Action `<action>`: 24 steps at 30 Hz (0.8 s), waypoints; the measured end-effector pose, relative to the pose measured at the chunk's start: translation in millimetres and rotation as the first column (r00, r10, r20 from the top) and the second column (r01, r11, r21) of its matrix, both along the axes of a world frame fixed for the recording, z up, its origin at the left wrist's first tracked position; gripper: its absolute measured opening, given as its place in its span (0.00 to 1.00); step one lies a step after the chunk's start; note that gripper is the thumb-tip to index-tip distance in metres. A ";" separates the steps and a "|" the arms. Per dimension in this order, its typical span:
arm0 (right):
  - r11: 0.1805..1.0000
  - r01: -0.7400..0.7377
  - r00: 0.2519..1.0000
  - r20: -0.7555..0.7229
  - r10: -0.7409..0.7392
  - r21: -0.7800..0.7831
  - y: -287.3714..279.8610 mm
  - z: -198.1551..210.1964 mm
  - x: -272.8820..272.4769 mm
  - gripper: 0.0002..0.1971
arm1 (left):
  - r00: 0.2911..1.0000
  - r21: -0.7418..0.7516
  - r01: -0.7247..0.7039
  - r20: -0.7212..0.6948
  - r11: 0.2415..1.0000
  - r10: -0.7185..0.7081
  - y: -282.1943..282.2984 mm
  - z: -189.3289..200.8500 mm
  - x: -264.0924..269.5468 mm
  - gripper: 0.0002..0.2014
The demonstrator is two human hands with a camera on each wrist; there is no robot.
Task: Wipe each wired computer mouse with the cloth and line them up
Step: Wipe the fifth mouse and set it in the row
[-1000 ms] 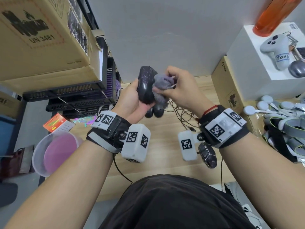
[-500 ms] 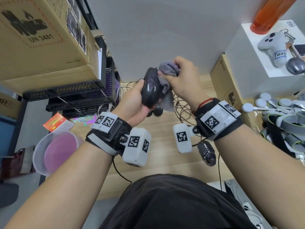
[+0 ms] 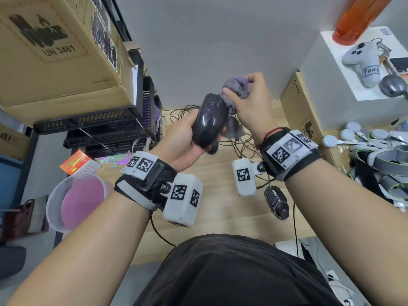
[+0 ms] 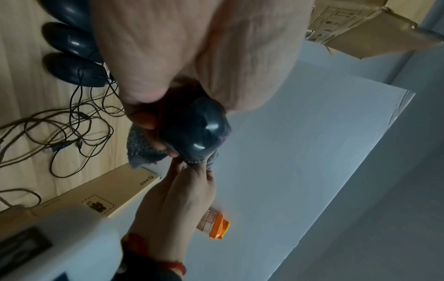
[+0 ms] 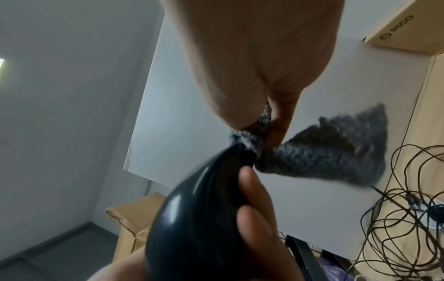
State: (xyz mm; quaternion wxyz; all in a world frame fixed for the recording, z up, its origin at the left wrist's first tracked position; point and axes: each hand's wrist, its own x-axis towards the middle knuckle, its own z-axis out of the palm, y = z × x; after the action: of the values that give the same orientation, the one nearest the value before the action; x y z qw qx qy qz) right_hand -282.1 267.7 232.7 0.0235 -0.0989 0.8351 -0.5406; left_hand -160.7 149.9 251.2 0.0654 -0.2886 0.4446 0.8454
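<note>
My left hand (image 3: 185, 140) grips a glossy black wired mouse (image 3: 209, 120) and holds it up above the wooden desk (image 3: 220, 206). My right hand (image 3: 249, 100) clutches a bunched grey-purple cloth (image 3: 237, 85) against the mouse's far end. The left wrist view shows the same mouse (image 4: 194, 131) with the cloth (image 4: 144, 150) hanging under it. In the right wrist view the mouse (image 5: 197, 209) lies under my left fingers and the cloth (image 5: 336, 148) trails to the right. A second black mouse (image 3: 276, 202) lies on the desk below my right wrist. Two more black mice (image 4: 72, 55) lie side by side.
A tangle of thin cables (image 3: 245, 144) lies behind the hands. Cardboard boxes (image 3: 50, 54) and black trays (image 3: 95, 127) stand at the left, a white box (image 3: 344, 96) with a game controller at the right. A clear tub (image 3: 77, 202) sits at the lower left.
Both hands have risen a little. The right hand has slid the cloth up from the mouse's side to its far end, and the left hand has turned the mouse's glossy top toward me.
</note>
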 end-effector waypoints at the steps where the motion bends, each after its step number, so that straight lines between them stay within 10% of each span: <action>1: 1.000 0.016 1.000 0.005 -0.016 0.017 -0.2 0.4 -0.2 0.21 | 1.000 -0.009 0.011 -0.002 1.000 -0.011 0.9 -0.5 -0.5 0.22; 9: 0.929 -0.364 0.931 -0.018 0.363 -0.067 5.1 -11.5 27.4 0.16 | 0.996 0.009 -0.086 -0.004 0.996 0.086 -14.6 1.3 -6.3 0.23; 17: 0.946 -0.297 0.953 -0.029 0.303 0.132 2.9 4.4 7.2 0.12 | 0.996 -0.084 0.087 0.035 0.993 -0.084 -9.1 -3.7 -3.7 0.15; 24: 0.805 -0.574 0.796 -0.128 0.591 0.148 3.6 9.7 18.9 0.15 | 0.996 0.002 -0.041 0.083 0.999 0.040 -17.6 -4.8 -8.6 0.20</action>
State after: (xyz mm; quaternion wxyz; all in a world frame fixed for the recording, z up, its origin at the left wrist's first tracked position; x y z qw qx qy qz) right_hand -263.2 271.3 242.5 0.1233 -0.3953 0.7893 -0.4535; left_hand -169.3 132.3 246.4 0.0672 -0.3324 0.4340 0.8347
